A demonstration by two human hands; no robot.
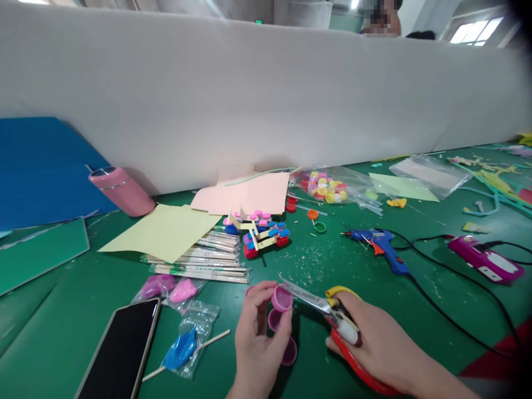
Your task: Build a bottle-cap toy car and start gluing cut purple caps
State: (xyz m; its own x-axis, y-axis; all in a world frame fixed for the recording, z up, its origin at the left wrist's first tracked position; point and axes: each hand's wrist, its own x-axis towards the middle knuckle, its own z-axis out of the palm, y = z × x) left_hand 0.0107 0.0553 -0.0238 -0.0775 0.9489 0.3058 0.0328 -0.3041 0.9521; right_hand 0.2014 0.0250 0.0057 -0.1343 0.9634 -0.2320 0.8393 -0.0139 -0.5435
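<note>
My left hand [264, 335] pinches a small pink plastic cap [282, 298] between thumb and fingers, its hollow side turned toward me. More pink caps [289, 352] lie on the table just behind and below that hand. In my right hand [374, 338] is a pair of scissors [310, 299] with red and yellow handles. The blades point left and reach the upper rim of the held cap; whether they touch it I cannot tell. Beyond the hands stands a small model [260, 235] of pale sticks with red, blue and pink pieces.
At right lie a blue glue gun [380, 244] with its cable and a purple power strip [484, 257]. A phone [120, 354], bagged blue clay [182, 349] and wrapped sticks [208, 257] are at left. Farther back are a pink bottle [122, 191], a bag of colored caps [324, 185] and a white partition [249, 100].
</note>
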